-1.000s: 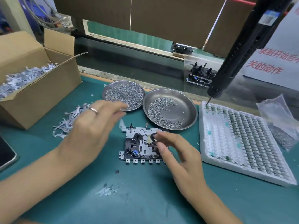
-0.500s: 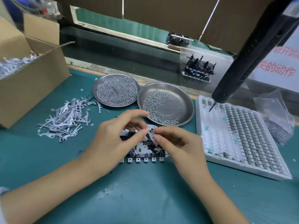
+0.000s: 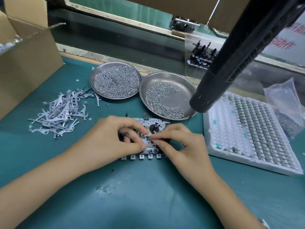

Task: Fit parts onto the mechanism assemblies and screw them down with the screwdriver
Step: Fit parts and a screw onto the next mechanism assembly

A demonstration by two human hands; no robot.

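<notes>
Both hands pinch a small part over the mechanism (image 3: 145, 139) at the desk's near-centre — right hand (image 3: 183, 146) nearer the screwdriver (image 3: 231, 63), hanging up-right; left hand (image 3: 112, 141) steadies.

You have two hands, left (image 3: 105, 142) and right (image 3: 184, 146); one mechanism (image 3: 148, 128) under them; two screw dishes (image 3: 115, 66) (image 3: 166, 75); one screwdriver (image 3: 244, 52); one tray (image 3: 214, 139); one box (image 3: 28, 55); one bag (image 3: 283, 96).

Hands (image 3: 148, 142) hide most of the mechanism assembly (image 3: 149, 152).
</notes>
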